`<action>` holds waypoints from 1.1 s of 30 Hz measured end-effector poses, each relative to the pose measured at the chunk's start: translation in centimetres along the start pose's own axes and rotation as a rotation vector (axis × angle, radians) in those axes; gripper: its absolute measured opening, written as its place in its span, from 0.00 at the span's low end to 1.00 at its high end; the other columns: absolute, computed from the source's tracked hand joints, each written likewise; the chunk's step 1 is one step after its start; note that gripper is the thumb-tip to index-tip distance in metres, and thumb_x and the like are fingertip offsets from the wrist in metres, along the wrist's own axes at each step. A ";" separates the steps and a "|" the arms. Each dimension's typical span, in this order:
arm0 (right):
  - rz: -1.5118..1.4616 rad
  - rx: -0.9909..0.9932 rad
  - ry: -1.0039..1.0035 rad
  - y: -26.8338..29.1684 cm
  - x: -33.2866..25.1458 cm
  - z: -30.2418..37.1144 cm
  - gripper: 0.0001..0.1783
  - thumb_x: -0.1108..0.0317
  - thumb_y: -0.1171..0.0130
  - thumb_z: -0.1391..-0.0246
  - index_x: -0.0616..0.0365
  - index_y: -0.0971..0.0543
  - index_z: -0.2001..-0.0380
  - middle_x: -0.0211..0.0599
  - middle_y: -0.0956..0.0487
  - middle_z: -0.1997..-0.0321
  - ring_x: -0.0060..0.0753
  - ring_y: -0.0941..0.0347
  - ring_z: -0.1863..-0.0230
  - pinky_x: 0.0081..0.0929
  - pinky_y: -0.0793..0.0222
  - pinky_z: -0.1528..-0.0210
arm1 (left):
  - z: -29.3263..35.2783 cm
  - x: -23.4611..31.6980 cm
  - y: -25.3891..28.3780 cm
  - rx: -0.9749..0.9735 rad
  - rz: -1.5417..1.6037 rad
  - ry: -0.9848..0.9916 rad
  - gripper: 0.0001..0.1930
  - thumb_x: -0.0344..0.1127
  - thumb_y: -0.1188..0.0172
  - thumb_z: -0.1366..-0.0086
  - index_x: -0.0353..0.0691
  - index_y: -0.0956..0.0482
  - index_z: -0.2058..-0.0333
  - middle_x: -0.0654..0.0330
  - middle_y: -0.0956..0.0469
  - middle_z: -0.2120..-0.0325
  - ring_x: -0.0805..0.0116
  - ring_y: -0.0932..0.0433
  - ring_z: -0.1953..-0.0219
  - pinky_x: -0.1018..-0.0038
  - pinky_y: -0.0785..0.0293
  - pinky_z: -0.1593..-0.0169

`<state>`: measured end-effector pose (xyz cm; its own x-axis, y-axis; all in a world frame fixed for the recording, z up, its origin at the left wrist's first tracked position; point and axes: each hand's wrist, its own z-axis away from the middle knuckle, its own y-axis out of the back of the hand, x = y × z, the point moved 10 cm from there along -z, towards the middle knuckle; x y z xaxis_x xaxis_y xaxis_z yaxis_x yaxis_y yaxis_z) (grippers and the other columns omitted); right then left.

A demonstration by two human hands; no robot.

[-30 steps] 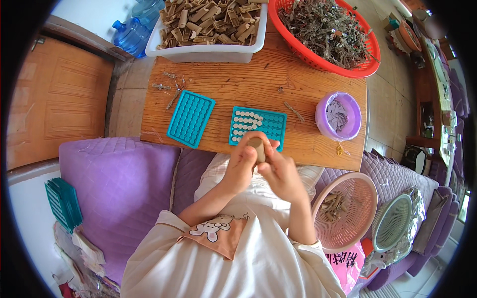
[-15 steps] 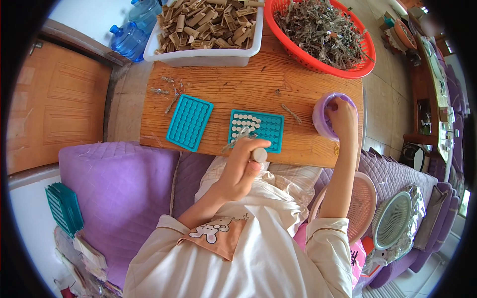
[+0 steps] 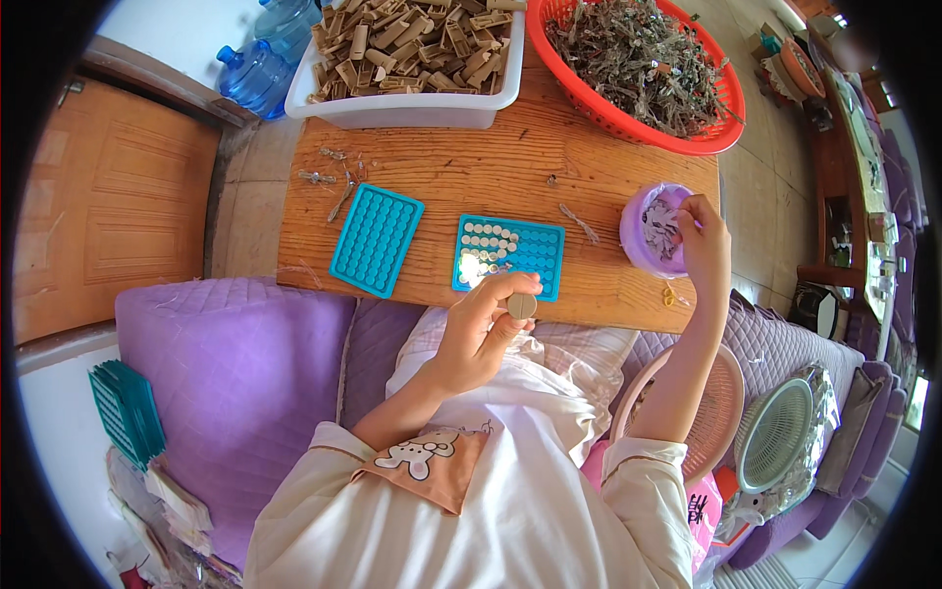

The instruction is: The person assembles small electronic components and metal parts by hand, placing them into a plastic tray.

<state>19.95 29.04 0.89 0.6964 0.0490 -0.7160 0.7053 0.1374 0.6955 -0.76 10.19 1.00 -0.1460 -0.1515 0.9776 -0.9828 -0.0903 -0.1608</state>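
Left hand (image 3: 474, 339): your fingers clamp a brown cylinder (image 3: 522, 306), round end showing, by the tabletop's (image 3: 599, 290) near edge.
Right hand (image 3: 705, 239): fingertips bunched at the right rim of the purple tub (image 3: 635, 253); whether they grip anything, I cannot tell.
Edges: the tub stands close to the right edge; wood grain shows between trays and far containers.
Trays: two teal; the right tray (image 3: 538, 257) partly filled with white discs.
Far containers: one white bin (image 3: 412, 116), one red basket (image 3: 628, 128).
Writing: dark characters on a pink bag (image 3: 706, 545), near right.
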 end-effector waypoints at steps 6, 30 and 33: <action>-0.512 -0.080 0.032 -1.1 -2.0 2.2 0.03 0.76 0.55 0.51 0.60 0.31 0.74 0.27 0.28 0.79 0.14 0.40 0.83 0.12 0.44 0.81 | 0.3 -1.8 -0.3 0.025 0.448 0.228 0.22 0.43 0.49 0.43 0.37 0.40 0.54 0.57 0.32 0.64 0.63 0.27 0.61 0.80 0.26 0.77; -0.369 -0.259 0.251 -9.4 -10.8 11.8 0.02 0.75 0.52 0.53 0.63 0.33 0.74 0.43 0.25 0.73 0.40 0.28 0.76 0.28 0.32 0.75 | 2.6 -6.3 -2.0 0.127 0.790 0.724 0.20 0.51 0.59 0.40 0.39 0.35 0.60 0.61 0.27 0.71 0.75 0.24 0.76 0.90 0.35 0.85; -0.256 -0.306 0.262 -10.5 -10.0 12.0 0.03 0.76 0.52 0.53 0.65 0.32 0.74 0.42 0.25 0.72 0.25 0.28 0.76 0.20 0.32 0.75 | 3.1 -7.3 -2.1 0.164 0.850 0.765 0.21 0.50 0.58 0.40 0.38 0.36 0.58 0.63 0.28 0.77 0.77 0.25 0.79 0.90 0.35 0.87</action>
<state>7.19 15.26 1.49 0.4209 0.2181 -0.8805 0.7512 0.4603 0.4731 2.74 8.40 -6.20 -0.8388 0.4058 0.3631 -0.5162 -0.3803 -0.7674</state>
